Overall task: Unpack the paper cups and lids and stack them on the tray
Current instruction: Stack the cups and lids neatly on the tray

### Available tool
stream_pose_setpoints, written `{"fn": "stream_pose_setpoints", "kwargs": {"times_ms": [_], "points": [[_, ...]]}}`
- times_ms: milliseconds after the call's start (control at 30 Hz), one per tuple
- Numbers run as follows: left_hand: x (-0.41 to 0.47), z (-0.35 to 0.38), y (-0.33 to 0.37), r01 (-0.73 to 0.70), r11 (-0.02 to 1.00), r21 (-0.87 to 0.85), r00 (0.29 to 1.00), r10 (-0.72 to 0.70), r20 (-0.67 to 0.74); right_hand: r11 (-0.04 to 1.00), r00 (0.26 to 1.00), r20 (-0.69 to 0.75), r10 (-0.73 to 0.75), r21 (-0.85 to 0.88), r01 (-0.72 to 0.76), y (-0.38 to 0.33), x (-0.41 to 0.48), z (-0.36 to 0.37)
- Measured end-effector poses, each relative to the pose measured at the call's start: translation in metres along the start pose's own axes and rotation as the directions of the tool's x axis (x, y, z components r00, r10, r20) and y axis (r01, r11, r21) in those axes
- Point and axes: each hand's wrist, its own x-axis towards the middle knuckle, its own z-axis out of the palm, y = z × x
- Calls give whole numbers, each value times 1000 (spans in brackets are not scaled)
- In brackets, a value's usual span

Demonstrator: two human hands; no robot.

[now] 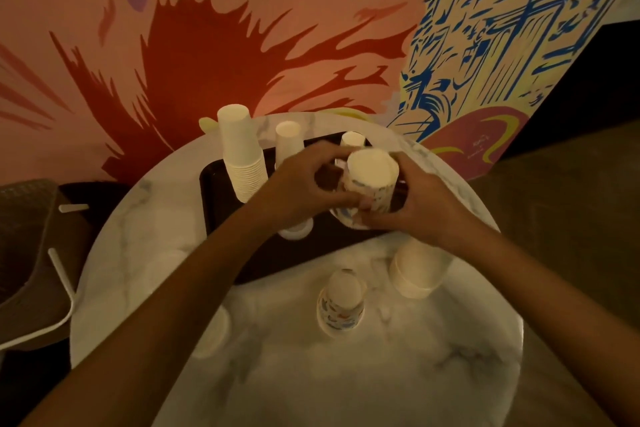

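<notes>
Both hands hold an upside-down stack of patterned paper cups (370,180) over the dark tray (214,184). My left hand (304,191) grips its left side and my right hand (419,208) its right side. A tall stack of white cups (240,152) stands upside down on the tray's left part. A shorter white stack (288,142) and another small stack (352,139) stand further back. A patterned cup stack (341,303) and a wide white stack (417,269) rest on the table in front of the tray.
The round marble table (381,374) stands against a painted wall. A white lid-like piece (296,230) lies at the tray's front under my left wrist. More pale round shapes (211,328) lie on the table's left. A chair with a white frame (41,253) is at the left.
</notes>
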Motion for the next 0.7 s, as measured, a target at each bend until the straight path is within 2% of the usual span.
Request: {"fn": "stream_pose_setpoints", "kwargs": {"times_ms": [100, 200, 300, 433, 533, 700], "points": [[41, -7, -4, -74, 993, 92, 994, 80, -67, 998, 995, -72, -61, 0, 61, 10, 40, -13], [81, -7, -20, -62, 986, 154, 988, 82, -128, 993, 988, -110, -107, -53, 102, 32, 83, -20], [119, -1, -44, 8, 992, 129, 982, 16, -187, 996, 990, -114, -77, -56, 71, 56, 125, -23], [162, 10, -83, 116, 993, 8, 963, -111, -245, 999, 994, -100, -51, -23, 49, 87, 170, -18], [181, 19, -112, 174, 984, 39, 950, -157, -272, 998, 996, -85, -25, 51, 30, 106, 193, -9], [188, 47, -155, 328, 945, 1, 911, -316, -266, 999, 997, 62, 42, -2, -42, 145, 215, 23]]}}
